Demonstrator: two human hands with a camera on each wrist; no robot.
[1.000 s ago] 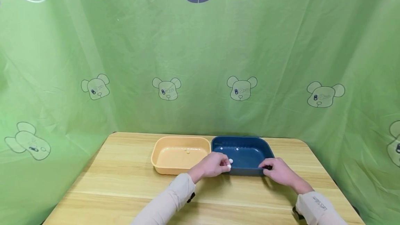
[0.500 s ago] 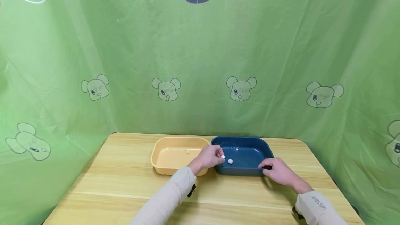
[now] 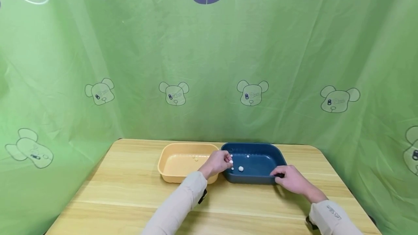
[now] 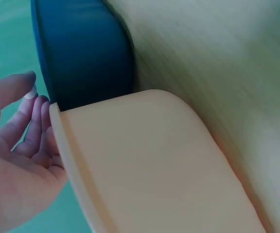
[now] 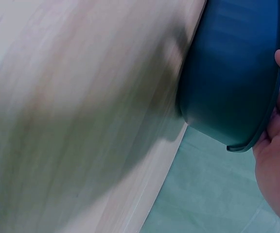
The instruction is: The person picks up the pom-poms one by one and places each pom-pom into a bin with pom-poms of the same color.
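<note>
My left hand point(image 3: 216, 163) is over the place where the two trays meet, at the left end of the dark blue tray point(image 3: 261, 180). A small white ball point(image 4: 30, 93) is pinched between its thumb and a finger. My right hand point(image 3: 290, 179) grips the blue tray's front right rim, thumb on the outer wall and fingers inside, as the right wrist view shows. Inside the blue tray lie a larger white ball point(image 3: 240, 168) and several smaller ones, one of them a tiny white ball point(image 3: 248, 156) towards the back.
To the left, the pale orange tray point(image 3: 173, 178) stands against the blue one. Small yellowish balls point(image 3: 196, 158) lie in it. Both trays are near the back of the wooden table point(image 3: 130, 191), before a green printed curtain point(image 3: 209, 53).
My left hand has moved left and slightly back with the white ball, from the blue tray's front rim to its left end. The right hand keeps its place on the rim.
</note>
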